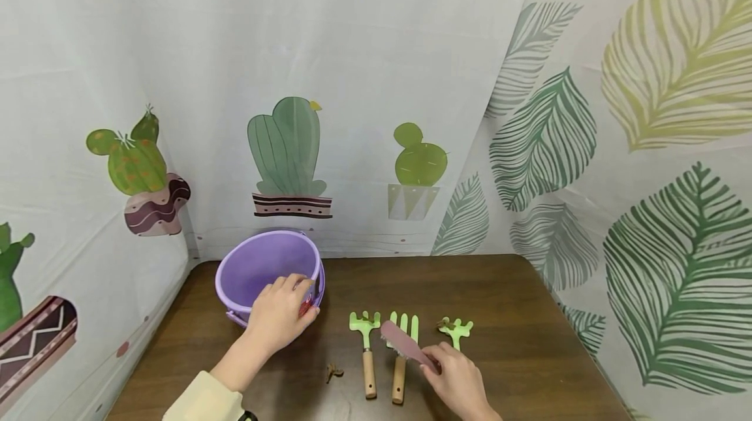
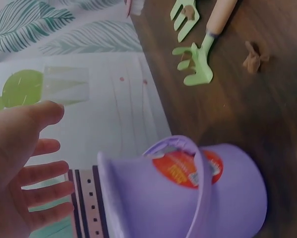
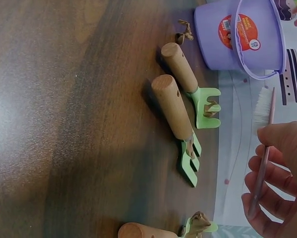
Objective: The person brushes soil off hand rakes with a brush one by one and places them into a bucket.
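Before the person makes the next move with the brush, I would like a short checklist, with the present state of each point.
1. Brush firmly in the right hand: ok, thumb and fingers grip its handle.
2. Left hand free: ok, it holds nothing beside the bucket's rim.
3. Bucket upright on the table: ok.
4. Bucket empty: cannot tell, the left hand hides part of the inside.
5. Left tool, middle tool and right tool clean: not ok, brown bits show on all three heads.
6. Table free of scraps: not ok, a brown scrap lies there.
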Demonstrator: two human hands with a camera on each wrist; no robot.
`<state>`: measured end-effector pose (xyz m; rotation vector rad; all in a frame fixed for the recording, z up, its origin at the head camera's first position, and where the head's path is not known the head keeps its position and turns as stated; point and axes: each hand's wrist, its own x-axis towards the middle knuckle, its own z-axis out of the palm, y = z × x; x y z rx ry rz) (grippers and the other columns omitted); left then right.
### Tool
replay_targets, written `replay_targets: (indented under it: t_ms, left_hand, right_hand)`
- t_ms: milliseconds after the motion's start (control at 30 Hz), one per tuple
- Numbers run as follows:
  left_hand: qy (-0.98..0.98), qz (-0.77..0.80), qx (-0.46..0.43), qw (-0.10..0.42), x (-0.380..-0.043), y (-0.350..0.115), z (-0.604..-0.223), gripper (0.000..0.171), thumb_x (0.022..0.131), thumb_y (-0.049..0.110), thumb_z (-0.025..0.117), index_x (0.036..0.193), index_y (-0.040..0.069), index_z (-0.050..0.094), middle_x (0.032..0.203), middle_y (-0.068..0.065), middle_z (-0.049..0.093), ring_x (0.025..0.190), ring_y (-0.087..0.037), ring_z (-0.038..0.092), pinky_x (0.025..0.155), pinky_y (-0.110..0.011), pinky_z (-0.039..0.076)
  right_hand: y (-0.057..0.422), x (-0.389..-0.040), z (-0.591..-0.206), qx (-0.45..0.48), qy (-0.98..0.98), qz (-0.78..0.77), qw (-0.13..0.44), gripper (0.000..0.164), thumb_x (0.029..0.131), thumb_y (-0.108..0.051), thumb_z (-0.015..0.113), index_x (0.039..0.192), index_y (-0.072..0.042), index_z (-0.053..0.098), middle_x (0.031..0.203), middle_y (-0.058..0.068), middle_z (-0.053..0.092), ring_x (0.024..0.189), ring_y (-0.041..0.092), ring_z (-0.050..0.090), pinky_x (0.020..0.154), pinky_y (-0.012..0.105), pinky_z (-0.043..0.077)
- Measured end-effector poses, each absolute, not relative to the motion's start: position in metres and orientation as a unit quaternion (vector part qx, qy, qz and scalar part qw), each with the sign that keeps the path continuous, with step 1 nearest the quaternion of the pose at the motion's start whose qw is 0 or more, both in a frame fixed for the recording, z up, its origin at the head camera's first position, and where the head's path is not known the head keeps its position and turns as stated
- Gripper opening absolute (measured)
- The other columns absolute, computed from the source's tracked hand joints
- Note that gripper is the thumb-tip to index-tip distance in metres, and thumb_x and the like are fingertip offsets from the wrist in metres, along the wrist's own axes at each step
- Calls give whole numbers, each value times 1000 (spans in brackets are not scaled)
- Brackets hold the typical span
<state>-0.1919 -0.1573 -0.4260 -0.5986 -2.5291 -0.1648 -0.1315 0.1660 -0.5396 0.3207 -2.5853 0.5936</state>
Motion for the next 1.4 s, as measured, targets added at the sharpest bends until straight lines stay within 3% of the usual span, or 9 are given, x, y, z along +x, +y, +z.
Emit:
replay_targets:
  t_ms: [467,1033,1400]
  left_hand:
    - [-939,-97,-221,246,-182,-134,-467,45,69,37,74,105,12,64,100,-4,62,89,-25,59,76,-40,48]
    - [-945,-94,-223,221,-167,-105,-526,40,67,38,74,96,14,66,88,-1,60,76,-21,57,64,-35,47]
    - [-957,-123,-204,166,-161,-88,-546,37,68,36,73,96,13,64,88,-2,59,75,-21,57,62,-34,48]
  right_hand:
    - [169,-134,-538,105,-942,214,238,24,63,-21,81,83,-27,67,67,-20,45,56,-6,39,45,19,32]
    - [170,-135,-535,109,-937,203,261,24,62,-21,80,82,-26,67,68,-19,48,57,-5,41,44,21,34]
    - [171,-135,-536,97,-941,201,253,24,62,-21,80,82,-26,68,68,-19,48,56,-6,40,44,21,33]
